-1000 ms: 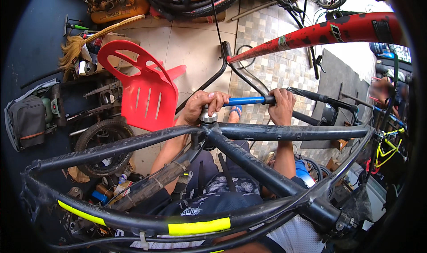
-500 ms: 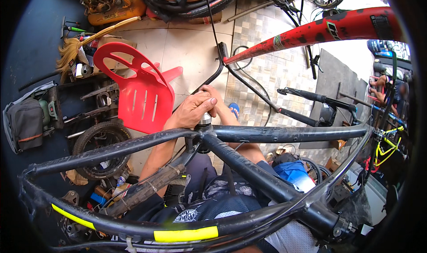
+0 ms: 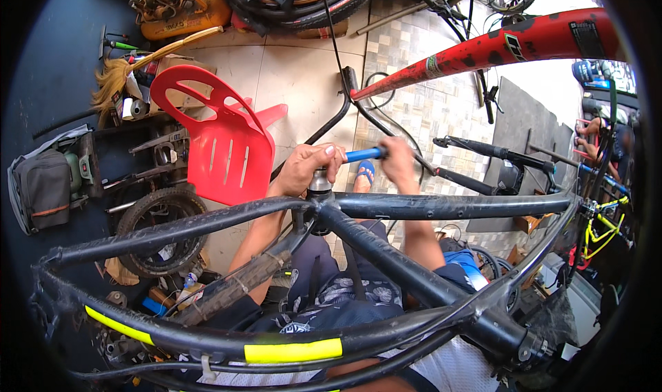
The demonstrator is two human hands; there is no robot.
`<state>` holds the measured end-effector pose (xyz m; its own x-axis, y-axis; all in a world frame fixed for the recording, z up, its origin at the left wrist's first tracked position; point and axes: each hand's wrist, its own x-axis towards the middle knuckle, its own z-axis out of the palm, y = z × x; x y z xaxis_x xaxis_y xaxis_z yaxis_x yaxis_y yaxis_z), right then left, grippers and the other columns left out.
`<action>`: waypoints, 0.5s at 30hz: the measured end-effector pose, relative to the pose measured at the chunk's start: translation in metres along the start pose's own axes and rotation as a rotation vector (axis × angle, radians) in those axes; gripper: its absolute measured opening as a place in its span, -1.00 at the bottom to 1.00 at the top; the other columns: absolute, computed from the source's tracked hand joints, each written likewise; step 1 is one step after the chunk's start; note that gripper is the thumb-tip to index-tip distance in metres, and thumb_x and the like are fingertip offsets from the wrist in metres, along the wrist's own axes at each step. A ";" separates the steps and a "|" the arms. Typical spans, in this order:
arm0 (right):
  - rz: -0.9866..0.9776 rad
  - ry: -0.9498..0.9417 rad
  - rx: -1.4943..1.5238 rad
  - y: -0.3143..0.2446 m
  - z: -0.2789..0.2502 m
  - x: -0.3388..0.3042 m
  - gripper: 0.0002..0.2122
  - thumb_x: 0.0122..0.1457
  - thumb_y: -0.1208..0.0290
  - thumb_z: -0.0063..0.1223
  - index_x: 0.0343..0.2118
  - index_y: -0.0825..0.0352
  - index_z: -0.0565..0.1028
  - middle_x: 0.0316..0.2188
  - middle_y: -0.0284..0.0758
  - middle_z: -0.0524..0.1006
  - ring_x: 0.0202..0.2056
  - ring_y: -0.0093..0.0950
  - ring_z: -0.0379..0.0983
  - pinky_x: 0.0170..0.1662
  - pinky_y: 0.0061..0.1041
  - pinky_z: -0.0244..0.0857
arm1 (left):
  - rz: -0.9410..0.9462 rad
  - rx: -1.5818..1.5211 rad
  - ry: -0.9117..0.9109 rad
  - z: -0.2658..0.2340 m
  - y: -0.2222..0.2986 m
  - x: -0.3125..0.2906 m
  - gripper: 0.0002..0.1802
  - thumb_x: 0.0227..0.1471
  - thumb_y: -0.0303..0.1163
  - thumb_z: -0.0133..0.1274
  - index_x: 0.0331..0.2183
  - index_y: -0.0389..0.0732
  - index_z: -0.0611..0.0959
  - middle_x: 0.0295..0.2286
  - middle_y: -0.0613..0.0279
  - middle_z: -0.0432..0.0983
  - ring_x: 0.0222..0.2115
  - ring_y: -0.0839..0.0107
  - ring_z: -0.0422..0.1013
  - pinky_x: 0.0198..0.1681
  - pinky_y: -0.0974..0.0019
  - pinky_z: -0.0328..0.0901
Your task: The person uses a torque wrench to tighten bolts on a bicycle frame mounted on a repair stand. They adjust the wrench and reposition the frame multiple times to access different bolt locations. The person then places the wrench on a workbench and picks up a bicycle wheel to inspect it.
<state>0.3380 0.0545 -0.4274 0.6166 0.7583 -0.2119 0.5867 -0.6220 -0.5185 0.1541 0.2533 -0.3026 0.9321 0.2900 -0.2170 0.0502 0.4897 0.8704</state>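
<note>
A black bicycle frame (image 3: 441, 207) stretches across in front of me, its tubes meeting at a joint below my hands. A silver socket-like cylinder (image 3: 320, 183) stands upright on that joint. My left hand (image 3: 303, 168) is closed over the top of the cylinder, covering the head of a blue-handled wrench (image 3: 362, 155). The handle sticks out to the right from under those fingers. At its far end, my right hand (image 3: 398, 163) is wrapped round it, slightly blurred. How the wrench head sits on the cylinder is hidden by my left hand.
Beyond my left hand stands a red plastic chair (image 3: 231, 147). A red frame tube (image 3: 483, 51) slants across the upper right, and a black fork (image 3: 493, 151) lies below it. At left are a small tyre (image 3: 162, 233) and a grey bag (image 3: 45, 188). Another person (image 3: 607, 140) is at far right.
My right hand has moved right, off my left hand, and now holds the blue handle, which has come into sight. My left hand stays on top of the cylinder.
</note>
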 end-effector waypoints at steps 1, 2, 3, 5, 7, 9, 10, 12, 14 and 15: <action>0.060 -0.074 0.076 -0.008 0.034 0.009 -0.80 -0.01 0.58 0.17 -0.30 0.19 0.59 -0.28 -0.21 0.56 -0.17 -0.07 0.50 -0.09 -0.13 0.37 | -0.036 0.132 -0.013 -0.002 0.006 0.000 -0.44 0.36 -0.22 -0.13 -0.63 -0.28 0.61 -0.58 0.21 0.44 -0.27 0.28 0.35 0.11 0.17 0.22; 0.072 -0.121 0.133 -0.019 0.069 0.016 -0.80 -0.02 0.59 0.17 -0.30 0.20 0.58 -0.27 -0.20 0.57 -0.11 -0.09 0.51 -0.04 -0.16 0.39 | -0.060 0.266 -0.036 -0.003 0.011 -0.001 -0.45 0.37 -0.23 -0.13 -0.60 -0.30 0.63 -0.56 0.21 0.46 -0.27 0.30 0.36 0.07 0.20 0.23; 0.038 -0.165 0.249 -0.032 0.100 0.023 -0.81 0.00 0.55 0.18 -0.28 0.21 0.59 -0.26 -0.18 0.56 -0.13 -0.11 0.51 -0.05 -0.21 0.39 | -0.064 0.400 -0.059 -0.004 0.016 -0.003 -0.46 0.39 -0.23 -0.12 -0.56 -0.33 0.64 -0.55 0.21 0.48 -0.27 0.32 0.36 0.04 0.23 0.25; -0.017 -0.322 0.591 -0.059 0.150 0.040 -0.82 0.01 0.50 0.18 -0.28 0.21 0.59 -0.24 -0.15 0.56 -0.12 -0.14 0.51 -0.04 -0.27 0.39 | -0.066 0.564 -0.088 -0.006 0.022 -0.002 -0.48 0.41 -0.22 -0.13 -0.49 -0.36 0.65 -0.52 0.20 0.52 -0.33 0.37 0.40 -0.10 0.27 0.30; -0.074 -0.384 1.086 -0.078 0.176 0.030 -0.82 0.02 0.46 0.18 -0.27 0.23 0.59 -0.24 -0.13 0.56 -0.11 -0.14 0.50 -0.03 -0.29 0.38 | -0.072 0.573 -0.085 -0.006 0.025 -0.002 -0.49 0.41 -0.22 -0.13 -0.46 -0.36 0.65 -0.49 0.19 0.55 -0.35 0.36 0.41 -0.15 0.28 0.32; -0.081 -0.378 1.137 -0.079 0.177 0.031 -0.81 0.01 0.45 0.19 -0.27 0.23 0.59 -0.24 -0.13 0.57 -0.11 -0.13 0.50 -0.02 -0.29 0.38 | -0.137 0.530 -0.079 -0.006 0.025 -0.002 -0.51 0.41 -0.21 -0.14 -0.43 -0.37 0.65 -0.47 0.17 0.55 -0.33 0.36 0.45 -0.16 0.30 0.34; -0.089 -0.334 0.960 -0.073 0.167 0.032 -0.81 -0.01 0.46 0.20 -0.27 0.23 0.59 -0.24 -0.13 0.57 -0.11 -0.12 0.50 -0.02 -0.28 0.38 | -0.160 0.484 -0.075 -0.006 0.024 -0.003 -0.50 0.41 -0.22 -0.15 -0.43 -0.37 0.65 -0.46 0.17 0.55 -0.29 0.35 0.46 -0.13 0.29 0.34; -0.089 -0.269 0.532 -0.057 0.135 0.037 -0.80 -0.04 0.52 0.20 -0.29 0.22 0.61 -0.27 -0.13 0.59 -0.13 -0.08 0.52 -0.03 -0.24 0.39 | -0.161 0.355 -0.066 -0.007 0.019 -0.004 -0.49 0.41 -0.22 -0.15 -0.46 -0.36 0.65 -0.47 0.16 0.54 -0.21 0.31 0.45 -0.05 0.25 0.32; -0.045 -0.175 0.180 -0.028 0.082 0.029 -0.80 -0.04 0.56 0.16 -0.31 0.20 0.62 -0.26 -0.15 0.61 -0.14 -0.08 0.53 -0.10 -0.17 0.40 | -0.110 0.192 -0.058 -0.007 0.011 -0.002 -0.47 0.40 -0.23 -0.15 -0.51 -0.35 0.66 -0.48 0.16 0.52 -0.13 0.25 0.43 0.04 0.20 0.30; 0.004 -0.102 0.077 -0.016 0.049 0.018 -0.80 -0.04 0.54 0.18 -0.31 0.17 0.62 -0.31 -0.19 0.60 -0.16 -0.08 0.53 -0.14 -0.16 0.39 | -0.064 0.101 -0.076 -0.008 0.007 -0.002 -0.45 0.39 -0.21 -0.14 -0.53 -0.34 0.66 -0.48 0.17 0.52 -0.14 0.25 0.43 0.09 0.18 0.26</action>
<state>0.3141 0.0874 -0.4633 0.5600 0.7741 -0.2954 0.5400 -0.6114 -0.5784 0.1501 0.2628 -0.3002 0.9501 0.1954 -0.2429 0.1432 0.4187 0.8967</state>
